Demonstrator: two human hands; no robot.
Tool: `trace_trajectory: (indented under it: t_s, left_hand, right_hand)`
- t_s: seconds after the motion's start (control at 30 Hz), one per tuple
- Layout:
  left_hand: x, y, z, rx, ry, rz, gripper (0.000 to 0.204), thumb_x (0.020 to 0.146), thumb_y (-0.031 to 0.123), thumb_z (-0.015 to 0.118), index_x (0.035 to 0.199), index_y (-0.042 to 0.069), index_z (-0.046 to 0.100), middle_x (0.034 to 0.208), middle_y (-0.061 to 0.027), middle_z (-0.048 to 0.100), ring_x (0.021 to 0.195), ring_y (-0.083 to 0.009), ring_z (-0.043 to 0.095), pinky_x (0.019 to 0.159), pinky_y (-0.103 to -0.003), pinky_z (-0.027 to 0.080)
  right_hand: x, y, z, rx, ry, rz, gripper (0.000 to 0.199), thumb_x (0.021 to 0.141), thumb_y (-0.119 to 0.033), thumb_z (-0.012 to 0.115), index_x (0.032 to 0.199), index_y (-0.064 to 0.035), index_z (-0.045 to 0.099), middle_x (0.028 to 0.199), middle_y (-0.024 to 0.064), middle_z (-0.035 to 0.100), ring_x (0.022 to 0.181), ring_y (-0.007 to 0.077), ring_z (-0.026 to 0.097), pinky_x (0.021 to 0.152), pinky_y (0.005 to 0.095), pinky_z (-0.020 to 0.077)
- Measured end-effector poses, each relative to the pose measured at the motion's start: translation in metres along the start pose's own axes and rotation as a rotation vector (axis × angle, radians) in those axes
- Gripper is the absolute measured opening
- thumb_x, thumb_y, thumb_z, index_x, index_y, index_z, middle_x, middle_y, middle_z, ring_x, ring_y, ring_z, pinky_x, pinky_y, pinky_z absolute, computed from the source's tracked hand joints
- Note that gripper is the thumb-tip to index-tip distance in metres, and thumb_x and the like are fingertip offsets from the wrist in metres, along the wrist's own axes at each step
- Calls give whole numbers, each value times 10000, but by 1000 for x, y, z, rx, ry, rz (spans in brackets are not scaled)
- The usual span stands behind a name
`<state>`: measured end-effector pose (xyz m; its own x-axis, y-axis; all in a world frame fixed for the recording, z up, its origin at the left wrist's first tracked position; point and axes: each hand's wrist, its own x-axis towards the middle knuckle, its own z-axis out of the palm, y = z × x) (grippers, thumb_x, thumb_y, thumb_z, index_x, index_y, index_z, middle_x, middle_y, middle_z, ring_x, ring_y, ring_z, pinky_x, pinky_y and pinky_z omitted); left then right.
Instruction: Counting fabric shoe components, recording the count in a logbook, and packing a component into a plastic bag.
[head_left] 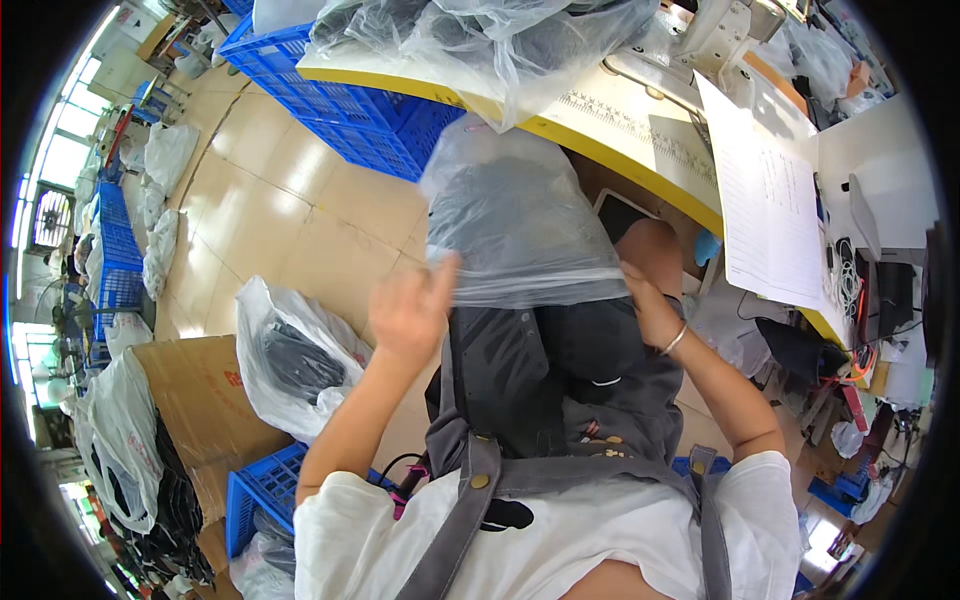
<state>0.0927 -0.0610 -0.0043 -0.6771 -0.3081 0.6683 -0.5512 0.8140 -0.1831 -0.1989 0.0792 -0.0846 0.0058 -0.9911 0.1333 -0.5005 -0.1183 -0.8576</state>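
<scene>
While both hands pinch its edges, clear plastic bag [515,225] sits between | left fingers [425,290] loosely spread; right fingers [640,290] gripping

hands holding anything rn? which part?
Both hands, left and right, hold the clear plastic bag of dark garments at its lower open edge, one on each side.

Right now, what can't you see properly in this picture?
- Head view: the dark things inside the clear plastic bag are veiled by its crinkled film.
- Right hand: fingertips hidden behind the bag.
- Left hand: motion-blurred.
- White paper sheet: print too small.
</scene>
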Motion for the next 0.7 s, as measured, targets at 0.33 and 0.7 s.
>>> trace_trajectory:
  t_s: [0.33,0.7]
  left_hand:
    - [-55,14,6,-316,-755,-607,470,779,105,508,1210,-31,380,794,-212,596,756,-371,586,670,-446,459]
    - [-96,54,-72,-367,-813,-129,427,662,135,570,1024,-76,490,686,-118,586,668,-252,591,546,-347,475]
  right_hand:
    - [-21,-22,9,25,60,91,502,733,110,392,1209,-32,466,914,269,551,879,400,556,766,358,440]
    - [-118,-66,32,-8,31,247,431,632,74,499,1058,16,513,873,250,592,874,412,566,741,383,474]
